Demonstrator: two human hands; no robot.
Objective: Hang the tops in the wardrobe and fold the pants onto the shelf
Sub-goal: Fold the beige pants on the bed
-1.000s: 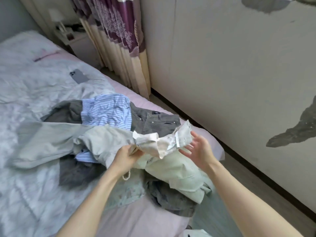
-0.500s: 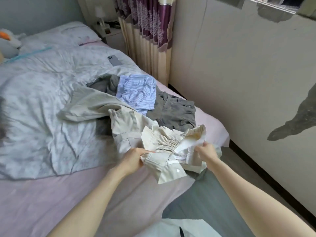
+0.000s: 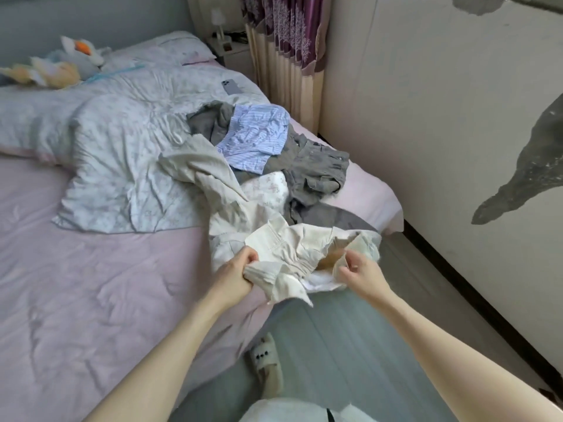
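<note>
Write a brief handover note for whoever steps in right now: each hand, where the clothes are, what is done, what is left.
Left hand grips the cream pants at the waistband; right hand pinches its other side, at the bed's corner.
Blue striped top and grey clothes lie heaped on the bed.
Done: nothing visibly hung or folded.
Left: fold these pants, shelve them, hang the tops. Wardrobe not in view.

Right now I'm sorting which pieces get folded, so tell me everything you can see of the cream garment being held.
The cream garment looks like light woven cotton, crumpled, with a gathered, stitched band near the hands. The left hand holds a bunched edge in a closed grip; the right hand pinches the opposite edge, pulling it open so a paler lining shows inside. It hangs over the bed's corner, its far end trailing back onto the quilt and into the clothes pile beside the grey garment. Whether it is pants or a top cannot be told.
</note>
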